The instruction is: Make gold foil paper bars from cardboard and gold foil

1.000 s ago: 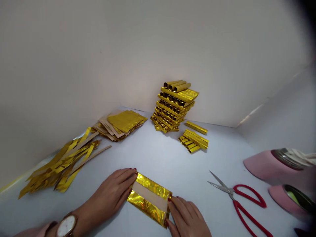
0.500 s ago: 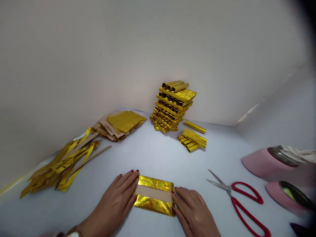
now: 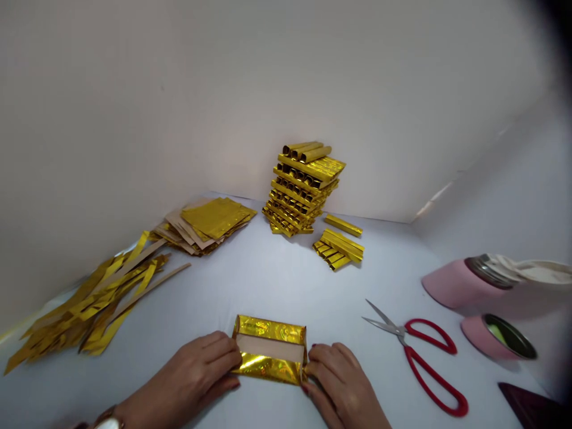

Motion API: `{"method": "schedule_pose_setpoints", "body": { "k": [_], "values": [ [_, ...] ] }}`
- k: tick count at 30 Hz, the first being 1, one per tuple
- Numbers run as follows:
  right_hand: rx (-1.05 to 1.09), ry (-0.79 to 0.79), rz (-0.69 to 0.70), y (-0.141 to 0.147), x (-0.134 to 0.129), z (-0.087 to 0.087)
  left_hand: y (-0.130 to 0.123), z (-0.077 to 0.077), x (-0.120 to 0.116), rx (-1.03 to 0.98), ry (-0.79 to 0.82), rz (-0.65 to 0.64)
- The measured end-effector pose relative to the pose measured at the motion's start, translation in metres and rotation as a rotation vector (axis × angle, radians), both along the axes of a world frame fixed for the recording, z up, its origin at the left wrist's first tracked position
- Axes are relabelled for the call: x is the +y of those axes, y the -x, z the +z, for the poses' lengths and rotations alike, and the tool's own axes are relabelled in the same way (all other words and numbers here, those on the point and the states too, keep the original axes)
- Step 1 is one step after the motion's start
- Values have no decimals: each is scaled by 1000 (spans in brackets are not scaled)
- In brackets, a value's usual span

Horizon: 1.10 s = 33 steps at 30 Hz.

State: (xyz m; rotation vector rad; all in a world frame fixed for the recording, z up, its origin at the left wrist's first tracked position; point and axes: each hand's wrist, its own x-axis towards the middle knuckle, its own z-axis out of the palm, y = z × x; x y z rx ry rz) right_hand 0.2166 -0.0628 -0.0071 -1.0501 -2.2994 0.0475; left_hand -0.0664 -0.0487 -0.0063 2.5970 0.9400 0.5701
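Note:
A sheet of gold foil paper [image 3: 270, 368] lies at the front of the table, its long sides folded inward over a plain tan strip in the middle. My left hand [image 3: 208, 366] has its fingers curled onto the left edge, with the thumb low beside the near corner. At the opposite end, my right hand [image 3: 337, 375] pinches the right edge, where a narrow margin stands up. Fingertips partly hide both short edges.
Red-handled scissors [image 3: 402, 330] lie spread at right, near a pink flask [image 3: 462, 283] and a pink cup [image 3: 480, 339]. Behind stand stacked gold paper tubes [image 3: 304, 190] and a small tube pile [image 3: 342, 247]. Gold sheets [image 3: 214, 217] and cut strips [image 3: 102, 298] lie left.
My left hand has gone from lying flat on the paper's left end to curling its fingers at that edge. The right fingers have closed on the right margin. The whole view has shifted slightly.

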Motion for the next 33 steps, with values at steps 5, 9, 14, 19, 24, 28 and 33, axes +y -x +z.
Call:
{"method": "schedule_pose_setpoints", "body": {
  "k": [5, 9, 14, 19, 24, 28, 33],
  "values": [
    [-58, -159, 2, -1, -2, -11, -1, 8, 2, 41, -136, -62],
    [-140, -306, 51, 2, -4, -11, -3, 17, 2, 63, -208, -88],
    [-126, -339, 48, 4, -4, -7, -3, 21, 0, 74, -236, -88],
    [-148, -273, 100, 4, -1, -5, -5, 19, -1, 72, -218, -77],
    [-112, -178, 121, 5, -1, -5, -4, 16, -1, 85, -217, -74],
    [-95, -132, 137, 10, -1, -5, -3, 14, -1, 110, -200, -95],
    [-128, -115, 91, 20, 2, -3, -7, 12, 1, 114, -115, -98]
  ]
}}
